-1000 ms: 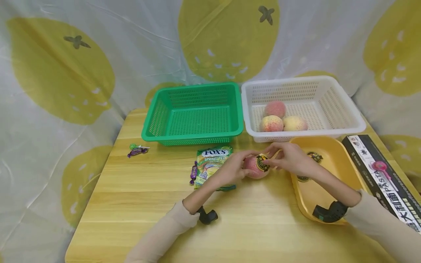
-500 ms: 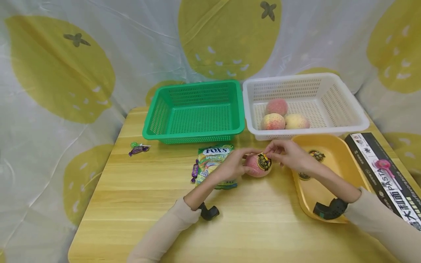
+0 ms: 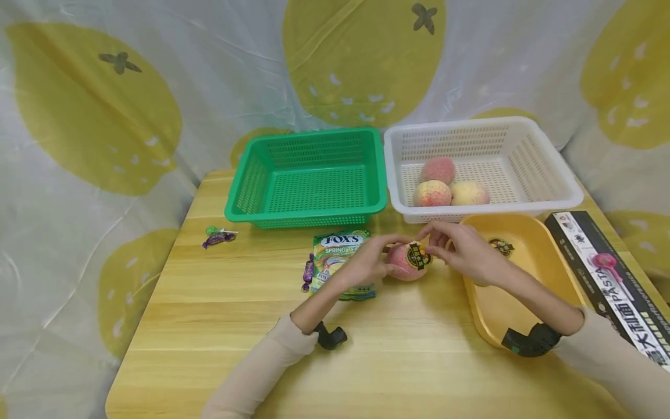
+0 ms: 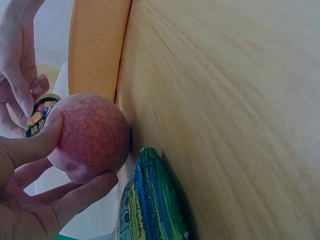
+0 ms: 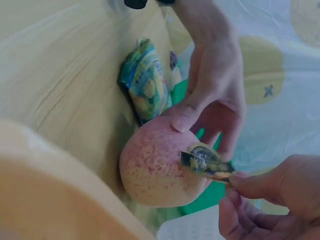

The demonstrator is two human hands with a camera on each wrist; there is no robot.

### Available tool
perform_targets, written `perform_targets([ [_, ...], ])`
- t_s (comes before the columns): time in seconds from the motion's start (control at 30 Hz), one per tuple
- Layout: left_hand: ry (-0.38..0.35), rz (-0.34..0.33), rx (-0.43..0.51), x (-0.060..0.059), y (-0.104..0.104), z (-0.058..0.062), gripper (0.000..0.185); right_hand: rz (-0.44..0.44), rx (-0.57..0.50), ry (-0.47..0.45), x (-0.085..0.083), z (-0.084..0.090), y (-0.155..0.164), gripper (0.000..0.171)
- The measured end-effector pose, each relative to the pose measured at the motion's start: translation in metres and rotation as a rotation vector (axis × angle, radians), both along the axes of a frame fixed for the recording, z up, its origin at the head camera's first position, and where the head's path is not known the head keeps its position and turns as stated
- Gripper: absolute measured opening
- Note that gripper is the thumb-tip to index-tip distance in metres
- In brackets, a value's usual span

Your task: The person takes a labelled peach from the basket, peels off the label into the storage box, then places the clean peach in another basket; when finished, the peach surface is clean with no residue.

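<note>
- Wooden surface (image 3: 220, 326) carries the peach (image 3: 403, 263), cupped by the left hand (image 3: 369, 265); firm, round, rollable.
- Right hand (image 3: 466, 250) fingers pinch the thin, flimsy sticker (image 5: 205, 162) by its edge.

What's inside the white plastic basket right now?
Three pinkish-yellow peaches lie bunched on the floor of the white perforated plastic basket, towards its left side. The near wall hides the front strip of the floor, so anything small there cannot be seen.

Pink speckled peach (image 3: 405, 263) on table, upright; round black-yellow sticker (image 3: 418, 256) half-peeled from its side.
</note>
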State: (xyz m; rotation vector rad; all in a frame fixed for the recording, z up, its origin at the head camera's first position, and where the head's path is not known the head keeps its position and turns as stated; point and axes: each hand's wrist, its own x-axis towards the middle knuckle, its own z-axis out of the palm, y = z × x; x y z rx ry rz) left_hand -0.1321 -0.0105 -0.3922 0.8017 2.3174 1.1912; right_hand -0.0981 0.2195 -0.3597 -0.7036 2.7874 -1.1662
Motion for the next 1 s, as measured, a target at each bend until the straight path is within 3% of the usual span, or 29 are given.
perform_targets([
  [0.2,-0.011,0.005,0.0,0.002,0.001,0.002,0.056,-0.047,0.001,0.087,0.008,0.025,0.031,0.023],
  [0.37,-0.002,-0.003,-0.006,0.002,0.0,0.002,0.056,-0.103,0.098,-0.036,0.012,0.039,0.086,0.022],
  [0.53,-0.016,-0.004,0.005,-0.001,-0.002,-0.001,0.057,-0.08,0.169,-0.206,0.01,0.023,0.126,0.021],
  [0.73,-0.039,-0.011,0.009,-0.002,-0.002,0.0,0.057,-0.01,0.144,-0.457,0.001,-0.001,0.135,0.019],
  [0.83,-0.034,-0.012,0.011,-0.002,-0.003,0.0,0.057,0.003,0.127,-0.478,-0.003,-0.01,0.134,0.019],
  [1.0,-0.015,-0.02,0.021,-0.001,-0.003,0.0,0.057,0.036,0.129,-0.371,-0.004,-0.022,0.135,0.018],
])
